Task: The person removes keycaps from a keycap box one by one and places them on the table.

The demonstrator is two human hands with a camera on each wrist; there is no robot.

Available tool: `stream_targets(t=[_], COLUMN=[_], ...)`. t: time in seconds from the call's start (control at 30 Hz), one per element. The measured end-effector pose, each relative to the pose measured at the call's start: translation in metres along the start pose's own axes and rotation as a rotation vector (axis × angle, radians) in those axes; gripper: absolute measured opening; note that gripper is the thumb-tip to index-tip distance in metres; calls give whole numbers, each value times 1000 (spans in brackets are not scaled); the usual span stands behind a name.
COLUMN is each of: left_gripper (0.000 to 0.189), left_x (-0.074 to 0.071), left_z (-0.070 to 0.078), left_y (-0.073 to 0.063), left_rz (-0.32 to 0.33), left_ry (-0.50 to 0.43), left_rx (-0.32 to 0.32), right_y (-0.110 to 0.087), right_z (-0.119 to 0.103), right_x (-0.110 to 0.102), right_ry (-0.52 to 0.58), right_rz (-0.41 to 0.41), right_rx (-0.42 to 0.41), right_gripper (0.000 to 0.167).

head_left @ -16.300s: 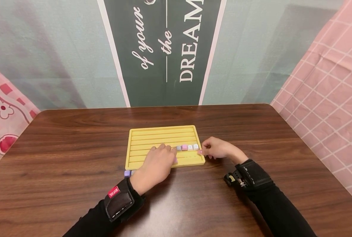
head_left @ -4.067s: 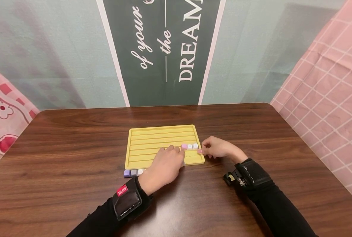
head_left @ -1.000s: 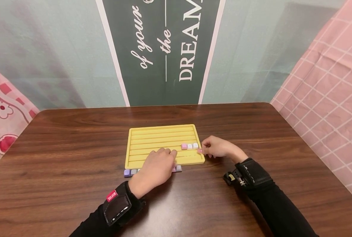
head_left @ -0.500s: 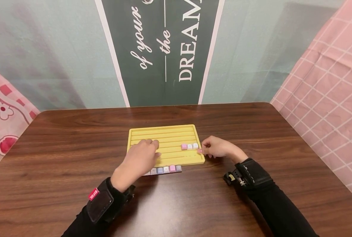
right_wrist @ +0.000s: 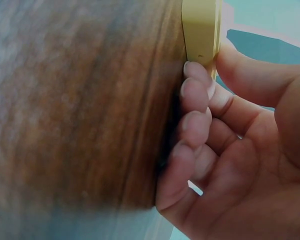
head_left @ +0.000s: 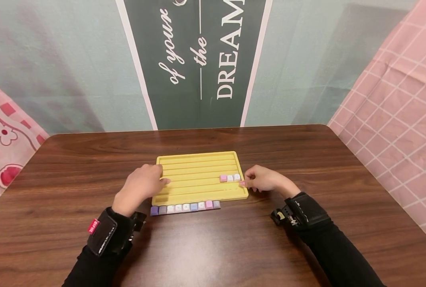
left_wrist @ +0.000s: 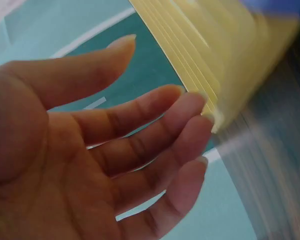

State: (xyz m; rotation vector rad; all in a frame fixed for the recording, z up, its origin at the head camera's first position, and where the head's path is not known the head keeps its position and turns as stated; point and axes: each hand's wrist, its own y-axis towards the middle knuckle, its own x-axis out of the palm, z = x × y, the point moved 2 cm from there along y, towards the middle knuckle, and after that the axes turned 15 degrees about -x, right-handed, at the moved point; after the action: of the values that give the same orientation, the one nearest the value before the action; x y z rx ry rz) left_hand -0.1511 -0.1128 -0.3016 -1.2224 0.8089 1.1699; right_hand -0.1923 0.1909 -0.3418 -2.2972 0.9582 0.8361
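A yellow ridged tray (head_left: pixel 191 172) lies on the table, with a pink keycap (head_left: pixel 223 178) and two white keycaps (head_left: pixel 233 177) in one groove at its right side. Along its front edge runs a row of several keycaps (head_left: pixel 186 207), purple at the left end and grey at the right. My left hand (head_left: pixel 141 185) is at the tray's left edge, fingers loosely bent and holding nothing; whether it touches the tray, I cannot tell. My right hand (head_left: pixel 265 178) pinches the tray's right edge (right_wrist: pixel 202 30) between thumb and fingers, its other fingers curled beneath.
The dark wooden table (head_left: pixel 213 247) extends on every side of the tray. Behind it hangs a pale green cloth (head_left: pixel 299 79) with a dark lettered panel. Pink cloths hang at the left and right.
A grey keycap has left the tray's groove, and one now ends the front row. My left hand has withdrawn leftward from that row to the tray's left edge. My right hand has stayed put.
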Motion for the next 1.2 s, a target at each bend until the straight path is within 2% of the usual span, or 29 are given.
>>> stream_targets(t=[0.13, 0.27, 0.4, 0.6, 0.67, 0.93, 1.2], left_gripper=[27, 35, 33, 27, 26, 24, 24], left_x=[-2, -1, 1, 7, 8, 12, 15], left_z=[-13, -22, -28, -30, -31, -31, -36], left_y=[4, 7, 12, 14, 15, 21, 23], left_rz=[-72, -102, -135, -223, -235, -267, -315], left_ry=[-11, -27, -25, -88, -102, -143, -201], left_rx=[-29, 2, 28, 57, 59, -14, -12], right_y=[0, -2, -3, -2, -1, -2, 0], right_z=[0, -2, -4, 0, 0, -1, 1], right_x=[1, -1, -1, 0, 0, 0, 0], right_ry=[8, 15, 12, 1, -4, 6, 7], right_rz=[0, -6, -16, 2, 7, 9, 7], right_rx=[5, -11, -40, -12, -16, -14, -26], right_gripper=[28, 30, 32, 29, 29, 28, 28])
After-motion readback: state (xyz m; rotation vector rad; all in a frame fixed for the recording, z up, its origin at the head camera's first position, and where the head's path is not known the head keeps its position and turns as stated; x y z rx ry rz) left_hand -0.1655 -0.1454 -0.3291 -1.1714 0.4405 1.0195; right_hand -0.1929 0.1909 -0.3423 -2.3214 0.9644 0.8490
